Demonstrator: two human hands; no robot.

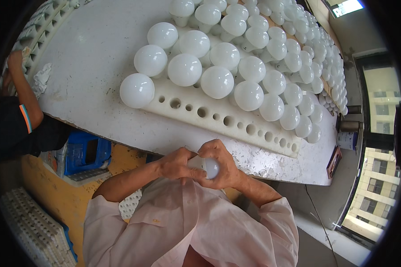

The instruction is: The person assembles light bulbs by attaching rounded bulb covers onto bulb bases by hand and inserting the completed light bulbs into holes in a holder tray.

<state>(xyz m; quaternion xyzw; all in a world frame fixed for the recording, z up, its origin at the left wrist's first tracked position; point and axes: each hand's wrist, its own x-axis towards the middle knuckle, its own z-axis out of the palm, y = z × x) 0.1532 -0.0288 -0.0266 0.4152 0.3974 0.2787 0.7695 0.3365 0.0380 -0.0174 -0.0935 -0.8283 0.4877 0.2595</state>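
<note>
Close to my chest, just off the table's near edge, both hands hold one white light bulb (212, 167). My left hand (181, 163) wraps round its base end, the thumb lying along it. The fingers of my right hand (223, 163) curl round the rounded globe. Much of the bulb is covered by my fingers. Right beyond my hands lies a white foam tray (189, 119) with rows of round holes. Its nearest row of holes is bare, while white bulbs (217, 82) stand globe-up in the rows behind.
More bulbs (294, 46) crowd the table (93, 58) toward the far right. At the left, another person's hand (15, 60) reaches to a white holed tray (42, 33) beside crumpled white material (41, 80). A blue crate (87, 153) and stacked trays (33, 231) are on the floor.
</note>
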